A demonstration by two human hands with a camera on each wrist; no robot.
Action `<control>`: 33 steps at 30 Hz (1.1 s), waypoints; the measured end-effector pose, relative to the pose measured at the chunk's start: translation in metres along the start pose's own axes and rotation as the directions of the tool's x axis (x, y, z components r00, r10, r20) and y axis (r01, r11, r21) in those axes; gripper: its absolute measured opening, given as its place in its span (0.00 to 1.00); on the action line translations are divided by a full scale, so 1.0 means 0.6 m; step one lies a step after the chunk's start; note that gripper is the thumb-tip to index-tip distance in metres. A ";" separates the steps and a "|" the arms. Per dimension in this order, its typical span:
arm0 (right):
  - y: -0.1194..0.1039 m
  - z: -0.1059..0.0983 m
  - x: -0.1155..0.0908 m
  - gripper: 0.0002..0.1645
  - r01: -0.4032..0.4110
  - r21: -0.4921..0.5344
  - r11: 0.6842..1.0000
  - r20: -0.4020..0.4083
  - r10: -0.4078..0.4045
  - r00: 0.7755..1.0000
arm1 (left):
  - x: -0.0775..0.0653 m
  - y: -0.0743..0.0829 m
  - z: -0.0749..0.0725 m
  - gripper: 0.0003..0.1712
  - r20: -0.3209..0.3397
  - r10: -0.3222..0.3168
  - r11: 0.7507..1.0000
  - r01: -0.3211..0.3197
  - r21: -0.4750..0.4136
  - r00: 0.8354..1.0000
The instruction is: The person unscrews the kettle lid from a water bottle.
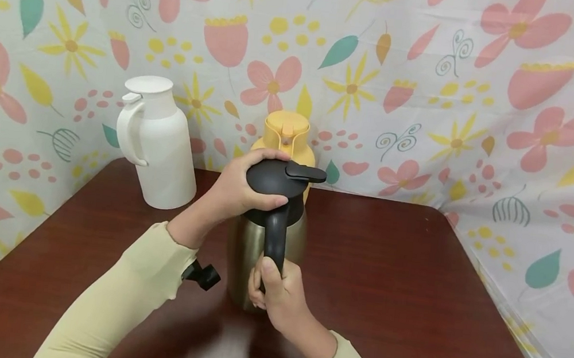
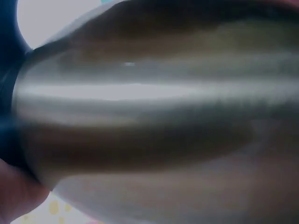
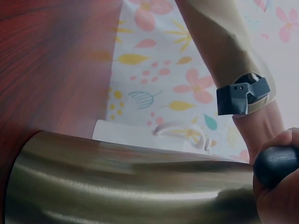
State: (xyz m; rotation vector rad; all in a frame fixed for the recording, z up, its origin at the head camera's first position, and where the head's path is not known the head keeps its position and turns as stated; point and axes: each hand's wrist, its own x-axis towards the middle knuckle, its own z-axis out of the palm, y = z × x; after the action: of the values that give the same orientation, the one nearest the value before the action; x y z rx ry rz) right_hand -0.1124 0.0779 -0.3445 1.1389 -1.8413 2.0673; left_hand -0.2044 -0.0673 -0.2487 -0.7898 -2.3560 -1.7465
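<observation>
A brushed-metal thermos jug (image 1: 244, 250) with a black lid and handle stands upright on the table. My left hand (image 1: 237, 183) grips the rounded black lid (image 1: 270, 178) from the left, thumb on the near side and fingers over the far side. Lower down, my right hand (image 1: 282, 294) holds the lower part of the black handle (image 1: 276, 230), its fingers curled round it. In the left wrist view the metal body (image 2: 154, 112) fills most of the picture. The right wrist view shows the handle's end (image 3: 276, 164) in the right hand, beside the metal body (image 3: 131, 179).
At the back left of the dark red table (image 1: 386, 281) stands a white jug (image 1: 167, 156), its handle facing left. A yellow jug (image 1: 288, 124) is directly behind the metal one, partly hidden. A flower-patterned curtain (image 1: 370, 66) hangs around the table's back and sides.
</observation>
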 end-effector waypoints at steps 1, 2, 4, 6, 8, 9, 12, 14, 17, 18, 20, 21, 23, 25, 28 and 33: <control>0.000 -0.001 0.001 0.36 -0.004 -0.002 1.000 0.000 0.004 1.000 | -0.001 -0.001 0.002 0.38 -0.020 -0.006 1.000 0.006 0.003 1.000; 0.001 -0.001 0.001 0.36 -0.002 -0.003 1.000 0.001 0.002 1.000 | -0.001 -0.001 0.005 0.37 -0.038 -0.013 1.000 0.013 0.005 0.999; 0.002 -0.002 0.002 0.36 -0.018 0.001 1.000 -0.004 0.018 1.000 | -0.003 0.000 0.010 0.37 -0.073 -0.024 1.000 0.024 0.008 0.997; 0.003 -0.003 0.003 0.36 -0.019 0.000 1.000 -0.006 0.019 1.000 | -0.004 0.002 0.015 0.37 -0.108 -0.033 0.999 0.034 0.008 0.994; 0.004 -0.004 0.004 0.35 -0.016 -0.002 1.000 -0.007 0.016 1.000 | -0.006 0.006 0.021 0.37 -0.138 -0.045 0.999 0.046 0.008 0.989; 0.004 -0.004 0.004 0.36 -0.020 -0.002 1.000 -0.008 0.020 1.000 | -0.006 0.008 0.023 0.37 -0.150 -0.054 0.998 0.056 0.012 0.987; 0.005 -0.008 0.003 0.36 -0.024 -0.011 1.000 -0.006 0.024 1.000 | -0.007 0.014 0.026 0.37 -0.158 -0.089 0.995 0.095 0.028 0.983; 0.006 -0.011 0.002 0.37 -0.034 -0.012 0.999 -0.005 0.034 0.999 | -0.007 0.016 0.020 0.38 -0.119 -0.094 0.993 0.101 0.055 0.988; 0.009 -0.013 0.001 0.38 -0.037 -0.008 0.999 0.005 0.037 0.999 | 0.001 0.012 0.001 0.39 0.013 -0.068 0.996 0.067 0.065 0.998; 0.010 -0.013 0.001 0.38 -0.033 -0.004 0.999 0.010 0.033 0.999 | 0.005 0.009 -0.008 0.40 0.071 -0.048 0.998 0.044 0.048 0.996; 0.011 -0.012 0.001 0.38 -0.024 -0.001 1.000 0.020 0.024 1.000 | 0.016 0.002 -0.024 0.43 0.184 -0.003 1.000 0.002 0.006 0.983; 0.010 -0.012 0.001 0.37 -0.016 -0.002 1.000 0.025 0.016 1.000 | 0.022 -0.001 -0.031 0.44 0.238 0.016 1.000 -0.011 -0.021 0.971; 0.010 -0.010 0.001 0.37 -0.007 0.002 1.000 0.033 0.007 0.999 | 0.034 -0.006 -0.044 0.48 0.333 0.060 0.997 -0.040 -0.065 0.941; 0.008 -0.009 0.000 0.36 -0.001 0.005 1.000 0.040 0.001 0.999 | 0.044 -0.007 -0.051 0.50 0.398 0.078 0.996 -0.055 -0.069 0.914; 0.008 -0.008 -0.001 0.36 0.009 0.022 1.000 0.048 -0.011 0.999 | 0.048 -0.006 -0.055 0.50 0.424 0.074 0.997 -0.069 -0.027 0.903; 0.009 -0.009 -0.002 0.35 0.029 0.042 0.999 0.052 -0.031 0.998 | 0.035 -0.001 -0.042 0.44 0.306 0.064 0.996 -0.080 0.042 0.950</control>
State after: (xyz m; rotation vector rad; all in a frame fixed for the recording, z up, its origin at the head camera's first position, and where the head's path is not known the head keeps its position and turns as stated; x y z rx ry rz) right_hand -0.1169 0.0819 -0.3490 1.2348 -1.8005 2.0879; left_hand -0.2283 -0.0833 -0.2326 -1.1974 -2.5104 -1.6245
